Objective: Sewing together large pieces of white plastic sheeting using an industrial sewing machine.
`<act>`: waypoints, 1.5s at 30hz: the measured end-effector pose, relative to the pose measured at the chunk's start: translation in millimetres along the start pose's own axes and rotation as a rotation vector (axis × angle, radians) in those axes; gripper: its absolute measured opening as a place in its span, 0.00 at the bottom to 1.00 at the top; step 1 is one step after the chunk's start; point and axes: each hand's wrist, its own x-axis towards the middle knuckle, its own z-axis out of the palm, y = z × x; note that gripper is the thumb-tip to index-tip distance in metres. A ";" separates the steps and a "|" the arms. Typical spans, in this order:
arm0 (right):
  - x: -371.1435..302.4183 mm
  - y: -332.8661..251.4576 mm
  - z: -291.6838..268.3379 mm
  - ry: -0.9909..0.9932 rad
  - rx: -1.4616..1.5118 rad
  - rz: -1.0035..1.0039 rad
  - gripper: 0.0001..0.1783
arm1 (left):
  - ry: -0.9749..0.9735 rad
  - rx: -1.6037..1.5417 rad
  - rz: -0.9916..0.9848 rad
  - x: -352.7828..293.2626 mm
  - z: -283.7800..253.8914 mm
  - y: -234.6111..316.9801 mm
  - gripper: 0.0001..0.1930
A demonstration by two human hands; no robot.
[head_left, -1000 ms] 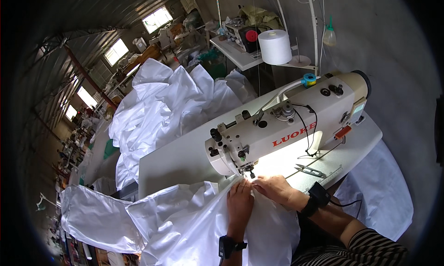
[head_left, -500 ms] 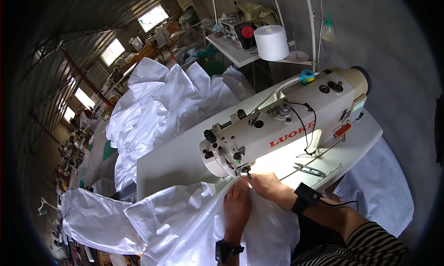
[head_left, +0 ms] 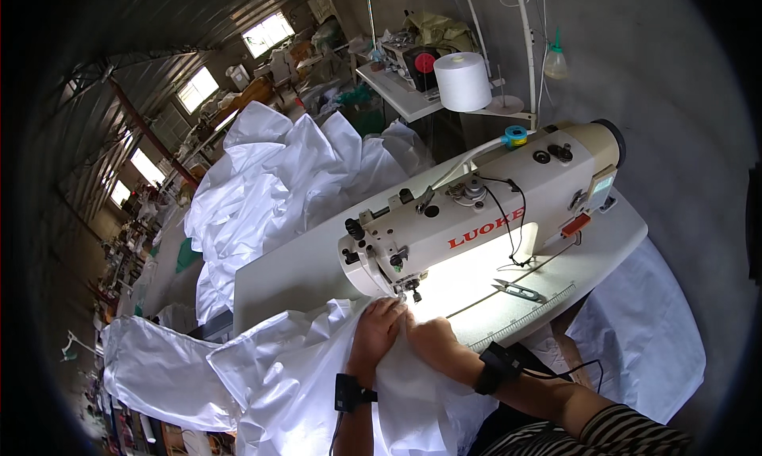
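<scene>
While left fingers, together, touch white fabric — curled right fingers do too.

head cam | left of worn fisheye pair | looks down-forward from wearer's head | near: left hand, right hand, sewing machine | far: windows, upper left | view tilted, rim dark

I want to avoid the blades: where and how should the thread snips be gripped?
Probably by the broader handle end of the thread snips, coming from the right: they lie flat on the sewing table, pointed blades toward the left.
</scene>
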 end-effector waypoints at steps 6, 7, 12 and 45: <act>-3.1 17.4 -26.8 -0.059 0.221 0.022 0.28 | -0.041 0.168 -0.129 -10.7 -29.0 59.9 0.14; -18.5 25.5 -34.4 0.030 0.395 0.077 0.28 | 0.028 -0.117 -0.351 -27.4 -29.7 86.3 0.13; -131.4 64.1 -65.4 0.166 0.660 0.024 0.14 | 0.254 -0.325 -0.570 -110.8 -4.4 205.9 0.16; -224.7 4.9 79.4 -0.921 1.748 0.931 0.27 | 0.613 -0.380 -1.074 -233.5 16.9 284.3 0.08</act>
